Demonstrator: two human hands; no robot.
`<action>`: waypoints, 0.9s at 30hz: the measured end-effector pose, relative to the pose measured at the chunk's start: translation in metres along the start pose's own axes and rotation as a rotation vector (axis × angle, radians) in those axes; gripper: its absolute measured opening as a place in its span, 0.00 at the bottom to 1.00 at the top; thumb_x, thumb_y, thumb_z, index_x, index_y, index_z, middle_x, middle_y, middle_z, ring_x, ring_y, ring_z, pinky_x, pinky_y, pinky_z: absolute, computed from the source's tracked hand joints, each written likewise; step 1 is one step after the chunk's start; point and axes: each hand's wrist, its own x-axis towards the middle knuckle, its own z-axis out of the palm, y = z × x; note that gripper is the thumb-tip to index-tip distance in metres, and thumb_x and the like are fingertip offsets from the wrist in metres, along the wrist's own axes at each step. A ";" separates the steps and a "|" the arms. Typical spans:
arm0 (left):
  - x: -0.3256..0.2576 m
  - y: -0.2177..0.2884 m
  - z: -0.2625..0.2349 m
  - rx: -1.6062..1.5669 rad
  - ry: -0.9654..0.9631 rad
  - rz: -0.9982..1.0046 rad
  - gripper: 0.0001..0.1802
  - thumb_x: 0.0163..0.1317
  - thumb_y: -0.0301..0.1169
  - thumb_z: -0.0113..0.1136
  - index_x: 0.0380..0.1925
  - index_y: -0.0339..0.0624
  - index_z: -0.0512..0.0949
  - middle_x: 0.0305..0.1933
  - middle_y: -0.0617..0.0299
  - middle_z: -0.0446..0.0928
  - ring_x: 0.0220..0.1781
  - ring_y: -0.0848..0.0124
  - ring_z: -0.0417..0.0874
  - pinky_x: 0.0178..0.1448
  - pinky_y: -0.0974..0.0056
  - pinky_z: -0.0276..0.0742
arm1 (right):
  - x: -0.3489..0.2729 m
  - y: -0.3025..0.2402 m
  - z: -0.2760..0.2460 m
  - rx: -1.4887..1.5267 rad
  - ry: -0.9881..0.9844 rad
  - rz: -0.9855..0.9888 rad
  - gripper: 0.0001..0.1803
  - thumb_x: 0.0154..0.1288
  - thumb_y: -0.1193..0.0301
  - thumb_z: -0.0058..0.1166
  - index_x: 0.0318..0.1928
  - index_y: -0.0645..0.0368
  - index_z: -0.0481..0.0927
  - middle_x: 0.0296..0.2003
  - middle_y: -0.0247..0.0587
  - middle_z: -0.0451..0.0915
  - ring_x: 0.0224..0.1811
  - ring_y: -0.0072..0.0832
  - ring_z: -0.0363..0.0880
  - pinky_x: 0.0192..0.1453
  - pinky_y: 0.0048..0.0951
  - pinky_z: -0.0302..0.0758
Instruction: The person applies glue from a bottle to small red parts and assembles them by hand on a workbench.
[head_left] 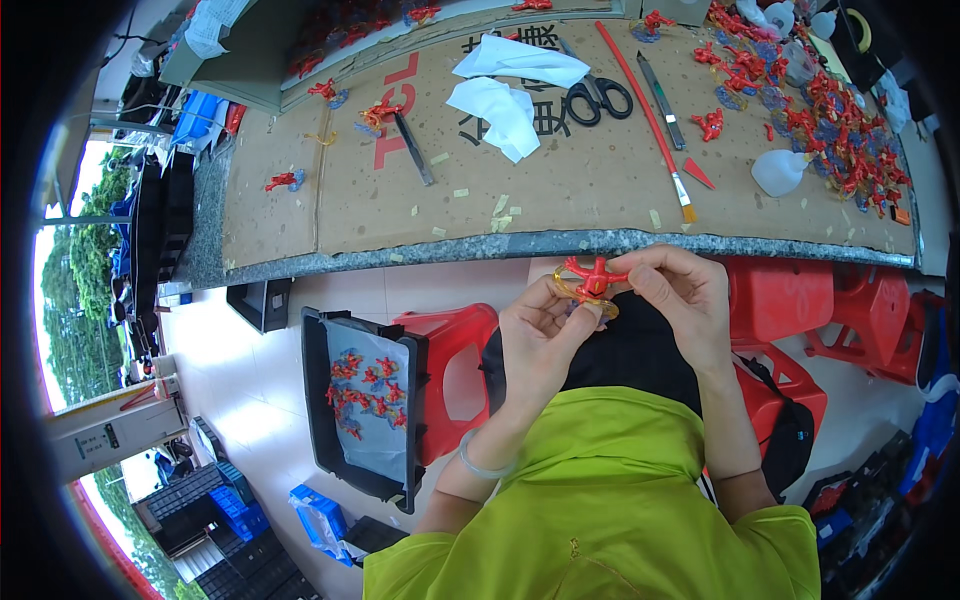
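Note:
Over my lap, just off the table's near edge, I hold a small red figurine [598,277] with a yellow translucent ring-like piece around its base. My left hand [545,325] pinches the yellow base between thumb and fingers. With thumb and forefinger, my right hand [680,290] grips the figurine's outstretched red arm. Part of the base is hidden behind my left fingers. On the cardboard-covered table ahead lie a paintbrush [650,110] with a long red handle, a slim metal blade tool [661,100], black scissors [597,101] and crumpled white tissues [497,112].
A large pile of red figurines [840,130] covers the table's right end, beside a white squeeze bottle [780,172]. Single figurines and tweezers [412,150] lie at the left. A black tray [410,440] with several figurines rests on a red stool [455,380] to my left.

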 end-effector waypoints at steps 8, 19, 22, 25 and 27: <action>-0.001 -0.013 0.001 0.217 0.034 0.231 0.11 0.57 0.15 0.57 0.41 0.31 0.74 0.43 0.58 0.78 0.46 0.72 0.80 0.53 0.68 0.76 | 0.002 0.003 0.001 -0.117 -0.026 -0.030 0.07 0.62 0.75 0.58 0.38 0.65 0.83 0.33 0.35 0.82 0.33 0.15 0.75 0.38 0.18 0.71; 0.013 -0.002 -0.016 -0.416 -0.337 -0.284 0.25 0.60 0.20 0.53 0.58 0.32 0.62 0.51 0.46 0.73 0.50 0.54 0.80 0.57 0.54 0.77 | 0.021 0.019 -0.023 -0.076 -0.329 -0.401 0.05 0.59 0.75 0.59 0.34 0.63 0.83 0.35 0.37 0.83 0.39 0.27 0.76 0.50 0.28 0.71; 0.008 0.005 -0.009 -0.340 -0.394 -0.232 0.25 0.59 0.19 0.56 0.57 0.31 0.64 0.47 0.50 0.75 0.50 0.58 0.81 0.56 0.57 0.78 | 0.016 0.017 -0.015 -0.092 -0.260 -0.370 0.07 0.59 0.74 0.60 0.37 0.63 0.83 0.37 0.38 0.83 0.41 0.28 0.77 0.52 0.29 0.71; 0.007 0.003 -0.006 0.034 -0.195 0.008 0.22 0.59 0.16 0.55 0.54 0.31 0.67 0.43 0.55 0.75 0.46 0.64 0.82 0.51 0.64 0.79 | 0.004 0.008 -0.009 -0.068 -0.037 -0.214 0.10 0.60 0.76 0.59 0.42 0.64 0.82 0.40 0.41 0.83 0.42 0.27 0.78 0.51 0.28 0.73; 0.006 0.002 -0.004 0.013 -0.031 0.042 0.18 0.59 0.13 0.55 0.50 0.30 0.70 0.37 0.61 0.73 0.43 0.72 0.82 0.48 0.72 0.78 | -0.003 0.010 -0.013 -0.074 0.038 -0.152 0.13 0.60 0.80 0.57 0.47 0.66 0.80 0.41 0.43 0.82 0.42 0.24 0.78 0.48 0.24 0.74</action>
